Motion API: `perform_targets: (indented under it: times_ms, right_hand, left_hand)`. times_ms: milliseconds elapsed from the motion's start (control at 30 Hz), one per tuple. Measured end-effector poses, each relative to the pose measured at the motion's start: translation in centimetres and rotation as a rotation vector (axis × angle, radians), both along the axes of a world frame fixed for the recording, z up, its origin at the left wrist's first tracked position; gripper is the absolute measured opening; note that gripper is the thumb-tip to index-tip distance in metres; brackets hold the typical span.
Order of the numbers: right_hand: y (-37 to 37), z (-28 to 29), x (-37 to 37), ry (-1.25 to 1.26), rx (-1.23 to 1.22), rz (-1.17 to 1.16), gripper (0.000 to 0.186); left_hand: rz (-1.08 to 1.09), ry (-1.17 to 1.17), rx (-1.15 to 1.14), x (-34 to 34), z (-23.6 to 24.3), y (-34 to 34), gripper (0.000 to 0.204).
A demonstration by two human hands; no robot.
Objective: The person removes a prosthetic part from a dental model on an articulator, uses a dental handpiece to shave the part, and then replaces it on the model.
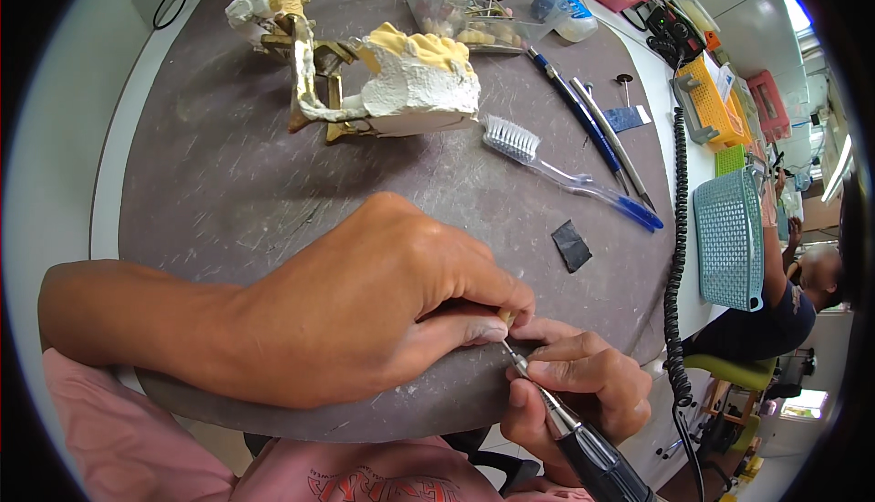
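Note:
My left hand [401, 310] rests low over the grey work mat [210, 183], pinching a small cream-coloured piece [509, 316] between thumb and index finger. My right hand [583, 383] is wrapped round a black-and-silver rotary handpiece [588, 447], whose thin tip meets the piece at my left fingertips; whether it touches is hard to make out. Beyond my hands lie a clear toothbrush with a blue handle end [574, 183] and a small dark square sheet [571, 245].
A yellow-and-white dental cast on a metal frame [410, 92] stands at the back, near a clear box [492, 32] and pen-like tools [583, 119]. A coiled cord [678, 256] runs down the right, beside plastic baskets [727, 238]. A co-worker [784, 310] sits farther right.

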State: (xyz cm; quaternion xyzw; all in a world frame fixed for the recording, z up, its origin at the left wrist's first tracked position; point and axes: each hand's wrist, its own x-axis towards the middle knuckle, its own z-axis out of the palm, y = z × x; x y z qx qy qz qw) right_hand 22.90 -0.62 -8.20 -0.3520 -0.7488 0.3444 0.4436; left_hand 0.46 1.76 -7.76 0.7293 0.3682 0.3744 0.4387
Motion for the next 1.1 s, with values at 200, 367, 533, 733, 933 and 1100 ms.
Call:
perform_targets:
  times_ms: [200, 367, 533, 733, 933, 1100]
  right_hand:
    - [0.2, 0.05, 0.15, -0.02, 0.003, 0.008, 0.02]
    - [0.2, -0.47, 0.44, 0.102, -0.036, 0.021, 0.018]
    - [0.2, -0.55, 0.42, 0.167, -0.035, -0.022, 0.017]
    - [0.47, -0.66, 0.5, 0.096, 0.0, 0.022, 0.019]
    - [0.7, -0.45, 0.3, 0.039, 0.022, 0.031, 0.021]
    - [0.64, -0.66, 0.31, 0.049, 0.058, 0.045, 0.021]
  left_hand:
    - [-0.001, 0.001, 0.003, 0.02, 0.01, 0.03, 0.026]
    - [0.005, 0.001, -0.012, 0.02, -0.04, -0.02, 0.026]
    - [-0.005, 0.012, -0.009, 0.03, 0.12, 0.06, 0.025]
    - [-0.004, -0.007, 0.007, 0.16, 0.0, 0.13, 0.024]
    - [-0.013, -0.008, -0.01, 0.12, -0.03, 0.16, 0.025]
    - [-0.029, 0.02, -0.036, 0.02, 0.21, 0.17, 0.026]
